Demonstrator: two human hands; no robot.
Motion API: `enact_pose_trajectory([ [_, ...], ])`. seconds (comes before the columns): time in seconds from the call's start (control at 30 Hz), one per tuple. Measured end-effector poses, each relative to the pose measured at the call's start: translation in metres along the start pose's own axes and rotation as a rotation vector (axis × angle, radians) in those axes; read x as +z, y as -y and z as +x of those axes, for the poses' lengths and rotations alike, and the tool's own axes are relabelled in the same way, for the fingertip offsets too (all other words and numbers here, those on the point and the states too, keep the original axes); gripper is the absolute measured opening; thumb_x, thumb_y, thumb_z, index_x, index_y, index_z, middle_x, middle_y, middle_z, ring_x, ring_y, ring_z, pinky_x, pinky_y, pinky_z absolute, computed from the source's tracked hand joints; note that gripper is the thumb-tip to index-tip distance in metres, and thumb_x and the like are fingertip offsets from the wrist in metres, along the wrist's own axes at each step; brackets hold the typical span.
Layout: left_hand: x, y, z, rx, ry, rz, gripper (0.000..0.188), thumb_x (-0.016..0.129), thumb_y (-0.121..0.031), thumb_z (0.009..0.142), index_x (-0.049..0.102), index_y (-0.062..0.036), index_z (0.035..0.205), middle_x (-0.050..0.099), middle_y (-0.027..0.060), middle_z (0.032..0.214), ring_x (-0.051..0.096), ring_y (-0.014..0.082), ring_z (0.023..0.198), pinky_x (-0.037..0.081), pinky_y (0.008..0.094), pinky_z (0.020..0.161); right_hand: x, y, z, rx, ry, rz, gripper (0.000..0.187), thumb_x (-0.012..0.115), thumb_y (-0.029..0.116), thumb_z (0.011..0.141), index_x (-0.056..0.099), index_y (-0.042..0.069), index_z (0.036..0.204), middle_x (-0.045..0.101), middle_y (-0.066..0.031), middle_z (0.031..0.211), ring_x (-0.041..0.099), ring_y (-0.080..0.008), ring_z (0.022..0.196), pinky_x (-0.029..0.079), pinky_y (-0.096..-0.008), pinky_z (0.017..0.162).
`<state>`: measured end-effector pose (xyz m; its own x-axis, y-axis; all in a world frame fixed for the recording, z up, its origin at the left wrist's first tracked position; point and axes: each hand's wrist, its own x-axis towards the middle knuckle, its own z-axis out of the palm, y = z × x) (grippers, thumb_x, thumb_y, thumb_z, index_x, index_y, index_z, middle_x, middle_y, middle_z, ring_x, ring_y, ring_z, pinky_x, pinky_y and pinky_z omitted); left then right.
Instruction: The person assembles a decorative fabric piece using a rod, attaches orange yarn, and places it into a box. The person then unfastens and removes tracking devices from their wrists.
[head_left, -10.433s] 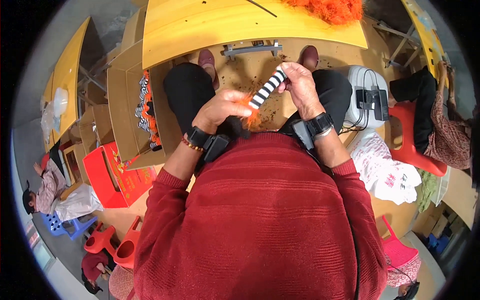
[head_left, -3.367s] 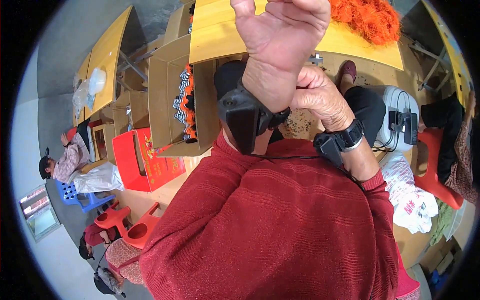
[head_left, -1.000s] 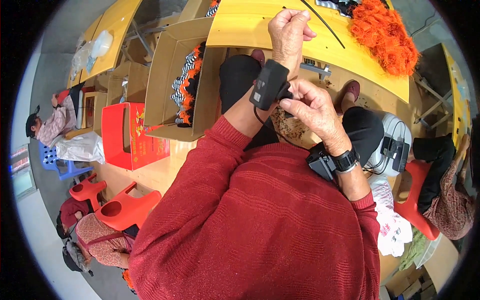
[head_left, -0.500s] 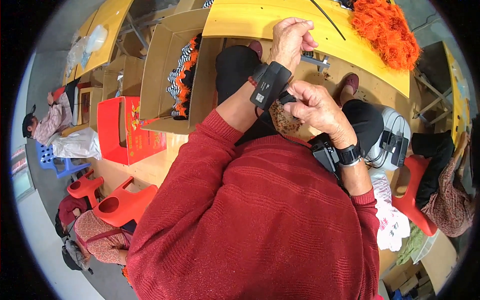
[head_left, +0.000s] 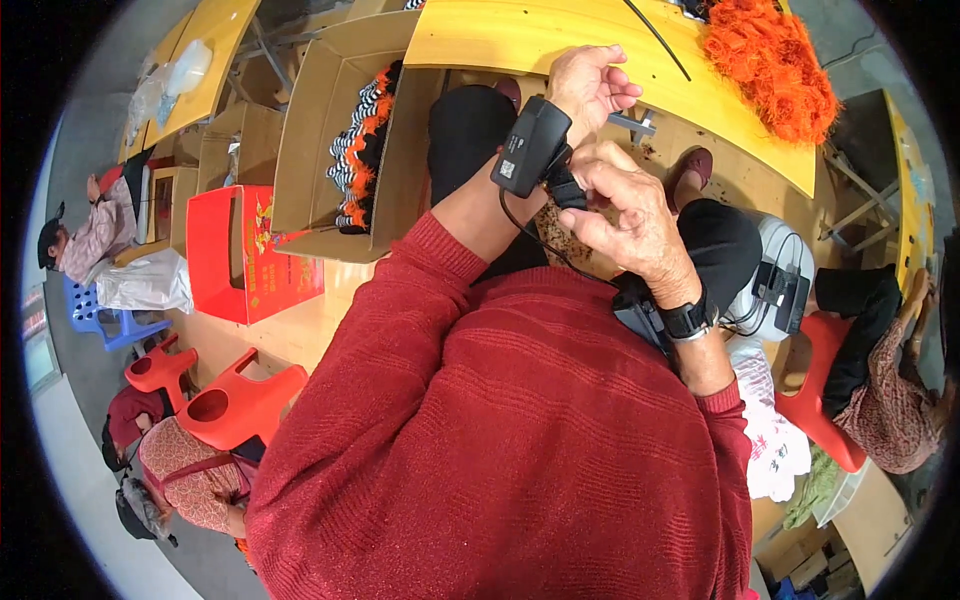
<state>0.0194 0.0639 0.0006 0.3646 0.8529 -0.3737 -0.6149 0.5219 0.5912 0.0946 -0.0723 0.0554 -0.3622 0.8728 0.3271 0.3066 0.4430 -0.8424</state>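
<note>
While the bare left hand (head_left: 588, 88) is raised, the bare right hand (head_left: 632, 208) pinches a flat black strap (head_left: 567, 188)

As the left forearm stretches forward in its ribbed dark-red knit sleeve (head_left: 445, 250), the left hand is released, its fingers loosely bent, seen against the near edge of a yellow wooden tabletop (head_left: 530, 30). The right hand's thumb and forefinger grasp the strap, which lies at the left wrist, just beside a black box-shaped device (head_left: 532, 147) worn there. A thin black cable (head_left: 560, 255) trails from the device (part of its run is hidden). On the tabletop's right part lies a shaggy bright-orange heap (head_left: 770, 75). To the left, a tall brown cardboard box (head_left: 312, 150) holds black-and-white striped pieces with orange fluff (head_left: 365, 150).
</note>
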Motion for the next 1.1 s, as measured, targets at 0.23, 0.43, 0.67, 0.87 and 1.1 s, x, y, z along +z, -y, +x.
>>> enact_pose_trajectory([
  [0.23, 0.001, 0.0, -0.001, -0.053, -0.078, -0.123, 0.014, 0.056, -0.017, 0.081, 0.055, -0.0026, 0.082, 0.052, 0.0066, 0.06, 0.057, 0.028, 0.065, 0.047, 0.0384, 0.064, -0.009, -0.004, -0.013, 0.397, 0.166, 0.64, 0.014, 0.05, 0.004, 0.081, 0.056, 0.003, 0.093, 0.055, -0.003, 0.083, 0.051, -0.0068, 0.059, 0.044, -0.0204, 0.055],
  [0.43, 0.005, 0.002, 0.001, -0.102, -0.06, -0.128, 0.015, 0.056, -0.017, 0.082, 0.054, -0.0022, 0.084, 0.053, 0.0068, 0.06, 0.057, 0.0292, 0.066, 0.047, 0.0381, 0.063, 0.0, -0.01, -0.011, 0.504, -0.062, 0.747, 0.031, 0.055, 0.001, 0.081, 0.05, 0.004, 0.111, 0.059, -0.0041, 0.09, 0.052, -0.0048, 0.058, 0.045, -0.0181, 0.051],
  [0.67, 0.01, -0.002, -0.002, -0.043, -0.057, -0.08, 0.013, 0.056, -0.015, 0.081, 0.054, -0.0021, 0.084, 0.053, 0.0067, 0.059, 0.058, 0.0264, 0.062, 0.048, 0.035, 0.06, -0.003, -0.001, -0.007, 0.494, -0.079, 0.797, 0.028, 0.058, 0.012, 0.083, 0.053, 0.003, 0.109, 0.059, -0.0031, 0.084, 0.053, -0.0046, 0.057, 0.044, -0.0179, 0.049],
  [0.87, 0.02, -0.004, -0.006, 0.344, -0.041, 0.213, 0.012, 0.057, -0.013, 0.079, 0.055, -0.0014, 0.082, 0.052, 0.0059, 0.059, 0.056, 0.0194, 0.053, 0.046, 0.028, 0.053, -0.005, 0.003, 0.008, 0.716, -0.068, 0.648, 0.026, 0.059, 0.026, 0.083, 0.058, 0.001, 0.091, 0.054, -0.0013, 0.06, 0.052, -0.0067, 0.053, 0.043, -0.0197, 0.05],
  [1.1, 0.024, -0.008, -0.001, 0.445, -0.099, 0.293, 0.01, 0.059, -0.009, 0.076, 0.056, -0.0001, 0.08, 0.053, 0.0058, 0.054, 0.054, 0.0147, 0.043, 0.041, 0.024, 0.039, 0.002, -0.006, 0.009, 0.642, -0.063, 0.649, 0.021, 0.059, 0.025, 0.083, 0.058, 0.003, 0.082, 0.056, -0.0016, 0.062, 0.054, -0.0077, 0.053, 0.045, -0.0202, 0.051],
])
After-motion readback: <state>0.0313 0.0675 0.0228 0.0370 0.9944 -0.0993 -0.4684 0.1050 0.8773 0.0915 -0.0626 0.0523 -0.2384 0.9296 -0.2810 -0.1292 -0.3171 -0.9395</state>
